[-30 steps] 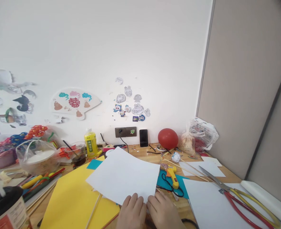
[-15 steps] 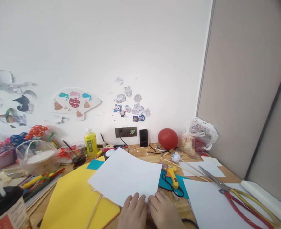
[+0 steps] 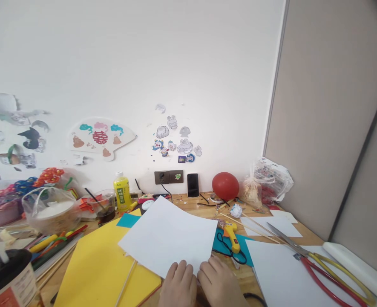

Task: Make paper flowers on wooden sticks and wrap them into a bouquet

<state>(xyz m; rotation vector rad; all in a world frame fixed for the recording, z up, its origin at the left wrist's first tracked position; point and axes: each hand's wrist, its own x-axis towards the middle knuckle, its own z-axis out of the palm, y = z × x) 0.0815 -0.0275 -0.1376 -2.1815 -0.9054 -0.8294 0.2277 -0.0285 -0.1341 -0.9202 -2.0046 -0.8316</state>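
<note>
A white sheet of paper (image 3: 172, 234) tilts up from the desk, its near edge held in both hands. At its lower edge, my left hand (image 3: 178, 283) has its fingers curled over the paper. Close beside it on the right, my right hand (image 3: 218, 281) grips the same edge near the corner, fingers bent together. Both thumbs are hidden. Under the sheet's left side lies yellow paper (image 3: 95, 260), with a thin wooden stick (image 3: 126, 281) across it. A yellow glue gun (image 3: 231, 236) rests on blue-green paper just right of the sheet.
Large scissors (image 3: 309, 256) with red and yellow handles lie on white paper (image 3: 271, 268) at the right. Along the back stand a yellow bottle (image 3: 122, 192), a phone (image 3: 193, 185) and a red balloon (image 3: 225, 186). A dark-lidded container (image 3: 7, 277) is at the near left.
Both hands have shifted very slightly, staying on the sheet's near edge. Everything else looks the same.
</note>
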